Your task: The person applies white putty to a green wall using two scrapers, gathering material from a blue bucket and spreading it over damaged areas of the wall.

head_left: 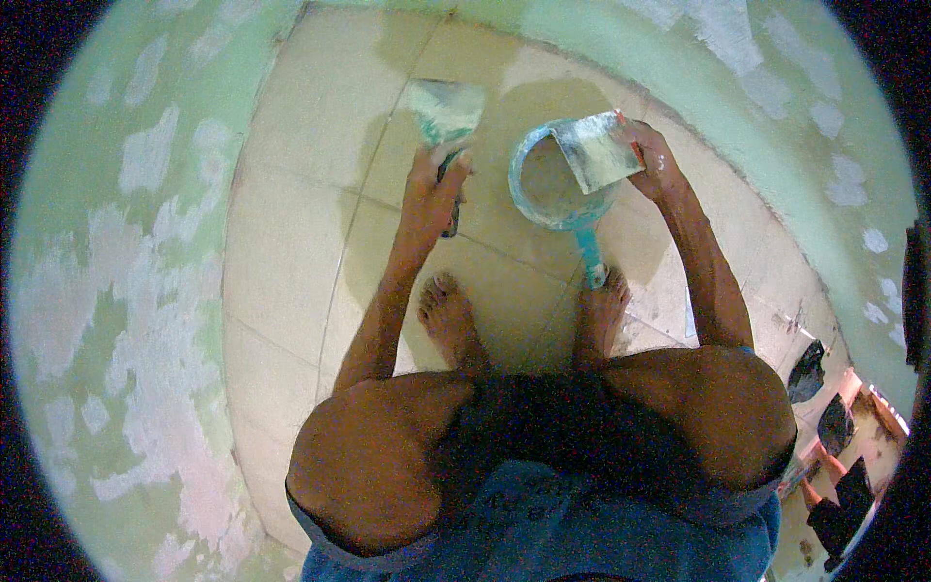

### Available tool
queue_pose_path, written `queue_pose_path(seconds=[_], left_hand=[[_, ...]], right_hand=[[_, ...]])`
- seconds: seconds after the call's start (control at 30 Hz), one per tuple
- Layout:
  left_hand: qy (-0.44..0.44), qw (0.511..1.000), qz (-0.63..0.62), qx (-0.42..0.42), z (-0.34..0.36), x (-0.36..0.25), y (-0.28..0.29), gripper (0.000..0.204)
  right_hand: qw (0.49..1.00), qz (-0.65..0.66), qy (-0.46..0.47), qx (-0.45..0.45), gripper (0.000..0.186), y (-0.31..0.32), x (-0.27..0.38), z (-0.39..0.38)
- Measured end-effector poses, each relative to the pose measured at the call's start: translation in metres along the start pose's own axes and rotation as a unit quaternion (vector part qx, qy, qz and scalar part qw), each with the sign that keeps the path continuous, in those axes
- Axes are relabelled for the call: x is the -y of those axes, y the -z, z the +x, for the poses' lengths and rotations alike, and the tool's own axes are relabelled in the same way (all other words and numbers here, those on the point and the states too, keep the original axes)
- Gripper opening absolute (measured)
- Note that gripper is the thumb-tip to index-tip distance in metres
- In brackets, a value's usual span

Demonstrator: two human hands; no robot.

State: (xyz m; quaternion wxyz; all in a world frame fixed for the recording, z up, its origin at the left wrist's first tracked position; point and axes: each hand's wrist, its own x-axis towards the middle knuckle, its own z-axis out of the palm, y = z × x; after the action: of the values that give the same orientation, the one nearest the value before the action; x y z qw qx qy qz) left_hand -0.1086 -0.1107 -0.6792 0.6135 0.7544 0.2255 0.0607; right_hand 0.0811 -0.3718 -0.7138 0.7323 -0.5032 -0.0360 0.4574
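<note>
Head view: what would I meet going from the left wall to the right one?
Patchy green left wall, left hand gripping a scraper, round pan, right hand, patchy green right wall.

Head-worn fisheye before us faces steeply down over knees at nearby tiled floor, walls bending along both sides.
</note>
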Motion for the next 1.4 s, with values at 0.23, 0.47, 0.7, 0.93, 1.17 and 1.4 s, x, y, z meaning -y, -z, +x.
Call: queue_pose_path(seconds=[0.23, 0.47, 0.7, 0.93, 1.17, 1.4], left_hand=[[0.037, 0.99, 0.054, 0.127, 0.014, -0.03, -0.034, 0.032], [0.006, 0.988, 0.033, 0.15, 0.014, -0.027, -0.036, 0.027], [-0.01, 0.991, 0.011, 0.13, 0.008, -0.043, -0.04, 0.03], [-0.084, 0.983, 0.107, 0.124, 0.007, -0.049, -0.041, 0.036], [-0.099, 0.985, 0.108, 0.088, 0.004, -0.037, -0.046, 0.036], [-0.145, 0.976, 0.128, 0.104, -0.004, -0.045, -0.039, 0.033]], right_hand=[[0.869, -0.406, 0.279, -0.055, 0.02, 0.018, -0.011, 0.0], [0.875, -0.446, 0.132, -0.129, 0.034, -0.028, 0.053, -0.084], [0.724, -0.664, 0.177, -0.061, 0.022, -0.068, 0.044, -0.103], [0.612, -0.755, 0.234, -0.013, 0.027, -0.076, 0.026, -0.098], [0.546, -0.801, 0.244, -0.017, 0.028, -0.07, 0.007, -0.066], [0.522, -0.839, 0.154, -0.012, 0.035, -0.088, -0.005, -0.056]])
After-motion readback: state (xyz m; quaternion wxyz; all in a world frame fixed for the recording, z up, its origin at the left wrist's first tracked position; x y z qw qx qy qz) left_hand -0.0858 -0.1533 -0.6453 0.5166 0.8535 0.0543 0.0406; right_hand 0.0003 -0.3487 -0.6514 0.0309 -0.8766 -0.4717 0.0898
